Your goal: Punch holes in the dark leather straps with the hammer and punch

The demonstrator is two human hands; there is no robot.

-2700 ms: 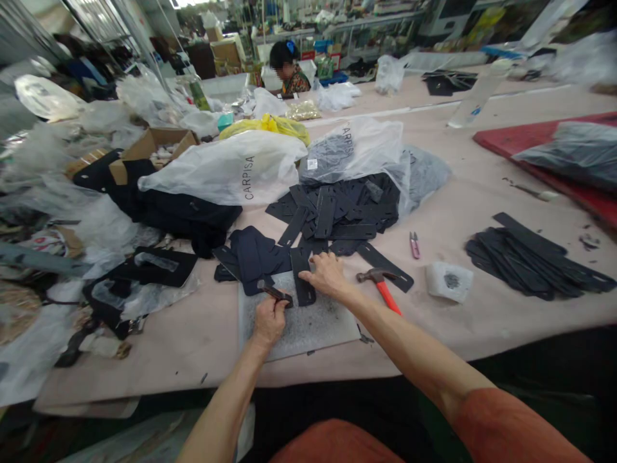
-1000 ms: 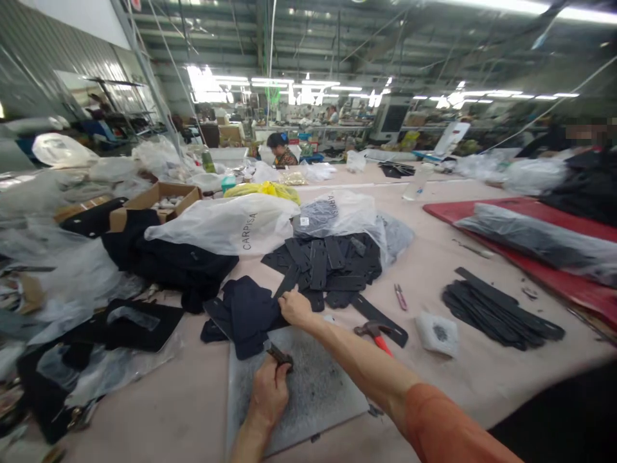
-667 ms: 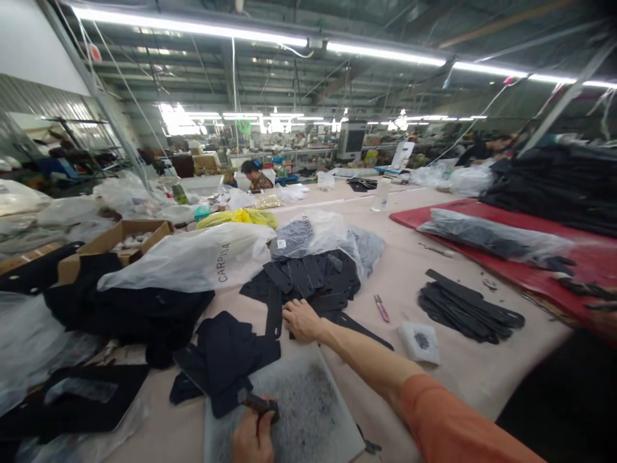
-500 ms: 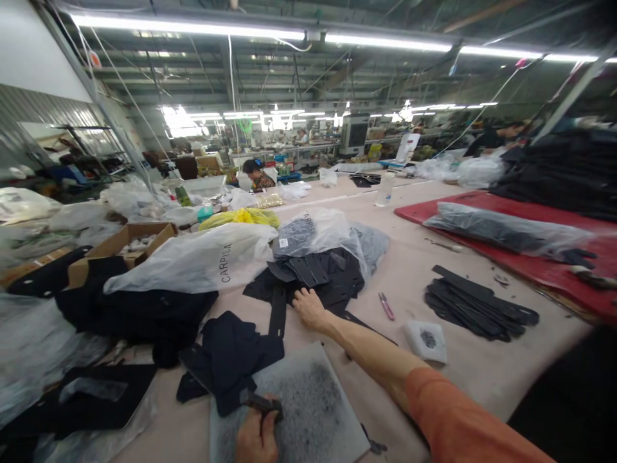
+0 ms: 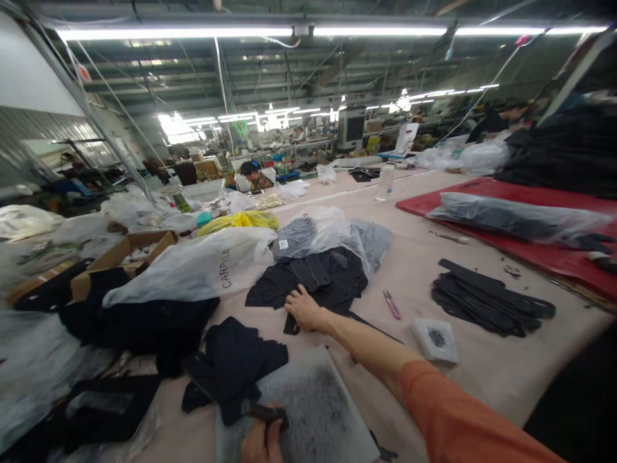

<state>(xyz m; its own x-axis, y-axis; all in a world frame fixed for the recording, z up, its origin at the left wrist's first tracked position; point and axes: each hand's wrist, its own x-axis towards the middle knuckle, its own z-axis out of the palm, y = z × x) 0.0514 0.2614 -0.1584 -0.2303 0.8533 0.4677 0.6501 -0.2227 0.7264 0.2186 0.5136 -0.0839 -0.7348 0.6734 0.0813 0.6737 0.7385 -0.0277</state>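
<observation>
Pinkish tabletop bears flat, dark strips heaped loosely.

The left fingers hide part of the dark tool.

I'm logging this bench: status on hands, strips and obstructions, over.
Left hand: gripping dark tool at board. Right hand: on strips, grip unclear. Bag overlaps strips' far edge.

Right hand gone from the board to the near edge of the far heap of strips; black strip off the board. Strip jutting nearward, left of hand, gone from there. Hammer out of sight. View tipped up, ceiling lights showing.
</observation>
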